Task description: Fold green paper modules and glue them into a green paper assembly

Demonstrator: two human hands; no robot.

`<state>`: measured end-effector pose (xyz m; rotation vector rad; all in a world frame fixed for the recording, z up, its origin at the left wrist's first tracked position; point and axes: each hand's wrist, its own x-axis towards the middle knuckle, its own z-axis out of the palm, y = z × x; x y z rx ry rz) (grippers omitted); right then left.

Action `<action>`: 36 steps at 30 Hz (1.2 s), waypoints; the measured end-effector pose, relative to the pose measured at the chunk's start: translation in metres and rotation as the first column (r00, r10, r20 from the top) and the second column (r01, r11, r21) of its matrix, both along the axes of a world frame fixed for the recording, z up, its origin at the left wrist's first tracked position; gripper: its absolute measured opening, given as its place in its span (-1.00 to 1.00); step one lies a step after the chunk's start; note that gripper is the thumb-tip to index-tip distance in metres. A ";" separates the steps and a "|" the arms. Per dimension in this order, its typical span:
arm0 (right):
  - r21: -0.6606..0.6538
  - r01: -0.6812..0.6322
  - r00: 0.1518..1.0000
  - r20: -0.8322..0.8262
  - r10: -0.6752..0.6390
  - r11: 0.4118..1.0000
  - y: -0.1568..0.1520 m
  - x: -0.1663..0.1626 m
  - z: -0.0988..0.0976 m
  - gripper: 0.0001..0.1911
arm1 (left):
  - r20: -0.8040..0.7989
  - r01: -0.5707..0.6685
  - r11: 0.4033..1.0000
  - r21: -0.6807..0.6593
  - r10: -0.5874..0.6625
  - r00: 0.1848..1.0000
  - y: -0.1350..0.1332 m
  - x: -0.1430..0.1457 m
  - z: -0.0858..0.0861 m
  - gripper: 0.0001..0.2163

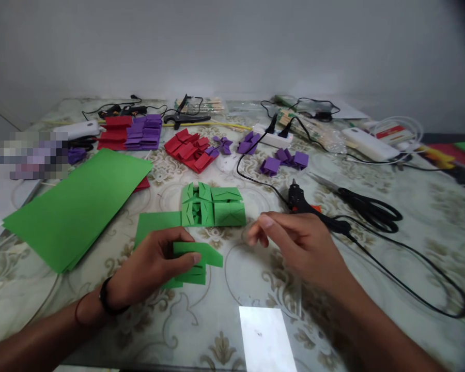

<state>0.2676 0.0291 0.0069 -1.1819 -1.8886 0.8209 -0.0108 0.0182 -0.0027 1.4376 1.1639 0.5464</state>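
Between the thumb and fingers of my left hand [155, 261] is a folded green paper piece [199, 253], its pointed flap facing right. Part of it is hidden under my fingers. My right hand [294, 235] hovers to the right of that piece with its fingers curled in and the thumb pressed near the index finger; whether anything is in them cannot be made out. Just beyond my hands lie joined green folded paper units [213, 205]. A green sheet [158, 221] lies partly behind my left hand. The black glue gun [306, 201] rests beyond my right hand.
Green paper sheets [81, 206] are stacked at the left. Black-handled scissors [364, 206] lie at the right beside the glue gun's looping cord. Red folded units [189, 150] and purple folded units [271, 165] lie farther back, near a white power strip [273, 137].
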 end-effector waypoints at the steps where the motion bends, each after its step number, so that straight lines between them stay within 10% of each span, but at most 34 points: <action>1: 0.018 0.007 1.000 -0.003 -0.007 1.000 0.001 0.002 0.000 -0.58 | 0.028 0.002 0.999 -0.035 -0.001 1.000 0.001 0.001 0.001 -0.79; 7: 0.213 0.070 0.987 -0.159 -0.037 0.975 0.007 0.022 -0.004 -0.72 | 0.123 -0.036 0.988 -0.147 0.054 0.991 -0.001 0.002 0.009 -0.75; 16: 0.104 0.278 0.927 -0.291 -0.238 0.955 0.017 0.050 -0.010 -0.97 | 0.111 -0.059 0.981 -0.185 0.081 0.991 -0.005 -0.001 0.002 -0.70; 23: 0.018 0.100 0.978 -0.188 -0.095 0.995 0.020 0.056 -0.007 -0.73 | 0.005 -0.037 0.994 -0.101 0.038 0.999 -0.003 -0.002 0.002 -0.71; 36: 0.016 0.114 0.926 -0.365 -0.100 0.993 0.021 0.048 -0.010 -0.89 | -0.060 -0.042 0.999 -0.019 0.040 0.997 -0.001 0.000 0.005 -0.78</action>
